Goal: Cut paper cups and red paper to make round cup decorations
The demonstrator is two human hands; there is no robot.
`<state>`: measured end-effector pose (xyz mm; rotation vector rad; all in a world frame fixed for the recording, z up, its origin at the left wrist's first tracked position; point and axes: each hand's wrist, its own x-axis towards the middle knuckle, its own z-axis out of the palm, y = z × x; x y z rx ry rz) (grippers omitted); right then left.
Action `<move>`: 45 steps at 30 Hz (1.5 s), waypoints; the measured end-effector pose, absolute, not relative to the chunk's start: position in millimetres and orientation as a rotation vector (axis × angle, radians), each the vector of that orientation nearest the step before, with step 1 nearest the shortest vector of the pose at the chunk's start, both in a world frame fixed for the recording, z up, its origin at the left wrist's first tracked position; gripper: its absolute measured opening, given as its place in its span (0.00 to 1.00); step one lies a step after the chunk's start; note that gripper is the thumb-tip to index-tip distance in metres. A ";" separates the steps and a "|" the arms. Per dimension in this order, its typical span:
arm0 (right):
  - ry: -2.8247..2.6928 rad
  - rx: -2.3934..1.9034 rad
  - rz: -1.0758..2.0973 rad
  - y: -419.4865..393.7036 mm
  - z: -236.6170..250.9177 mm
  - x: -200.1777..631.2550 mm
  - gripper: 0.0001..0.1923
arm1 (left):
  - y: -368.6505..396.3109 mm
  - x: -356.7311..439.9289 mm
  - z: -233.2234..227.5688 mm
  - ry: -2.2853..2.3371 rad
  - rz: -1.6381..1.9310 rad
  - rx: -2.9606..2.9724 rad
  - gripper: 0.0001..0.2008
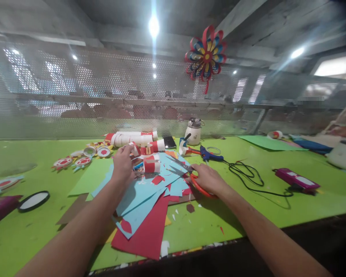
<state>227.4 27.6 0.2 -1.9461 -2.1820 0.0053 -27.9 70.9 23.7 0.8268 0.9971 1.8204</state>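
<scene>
Two hands over the green desk (248, 200). My right hand (209, 180) is closed around orange-handled scissors (190, 175), steel blades pointing toward 10 o'clock. My left hand (123, 163), fingers curled, pinches a red-and-white paper strip (135, 149). A banded paper roll (151, 165) stands between them on slick blue card sheets (144, 192).

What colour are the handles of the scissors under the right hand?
Orange-red handles on the scissors, held in the right hand; the head view shows them.
</scene>
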 end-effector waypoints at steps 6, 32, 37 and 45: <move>-2.294 -1.959 -0.060 15.6 20.2 234.2 0.25 | 74.8 -34.8 26.4 1.026 1.888 0.793 0.10; -2.093 -1.233 0.138 135.7 34.7 155.5 0.29 | 87.9 -48.3 23.3 0.995 2.018 0.692 0.14; -1.964 -1.183 0.157 181.1 46.4 101.1 0.23 | 87.7 -51.9 24.5 0.985 2.001 0.706 0.15; -2.106 -1.208 0.229 214.9 -8.7 60.6 0.16 | 91.2 -49.8 20.7 1.015 1.950 0.712 0.14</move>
